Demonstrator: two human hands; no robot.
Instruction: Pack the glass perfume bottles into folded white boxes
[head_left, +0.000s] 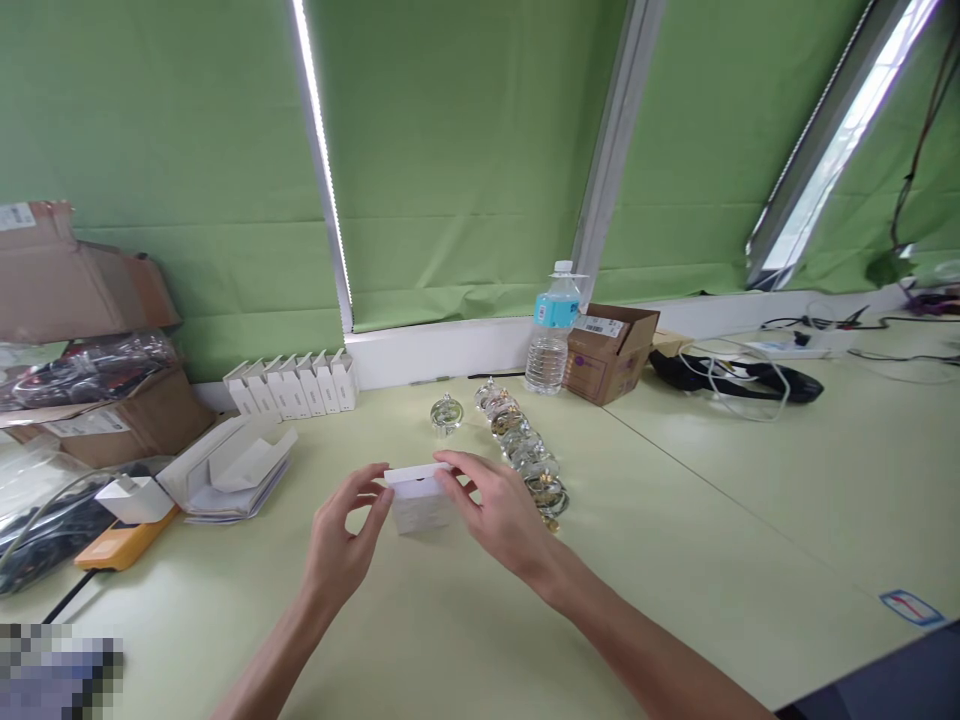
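Observation:
A small white box (420, 500) stands on the pale green table (675, 520) in front of me. My left hand (341, 545) grips its left side with thumb and fingers curled. My right hand (499, 510) holds its top and right side, fingers laid over the lid. Just beyond the box sits a single clear glass ornament (446, 413). A row of several similar clear ornaments with gold pieces (525, 450) runs from the back toward my right hand.
Several closed white boxes (292, 385) line the wall at back left. Flat unfolded box blanks (225, 470), an orange device (120, 545) and cardboard boxes (90, 300) crowd the left. A water bottle (551, 330), a brown carton (607, 350) and cables (735, 375) lie at back right.

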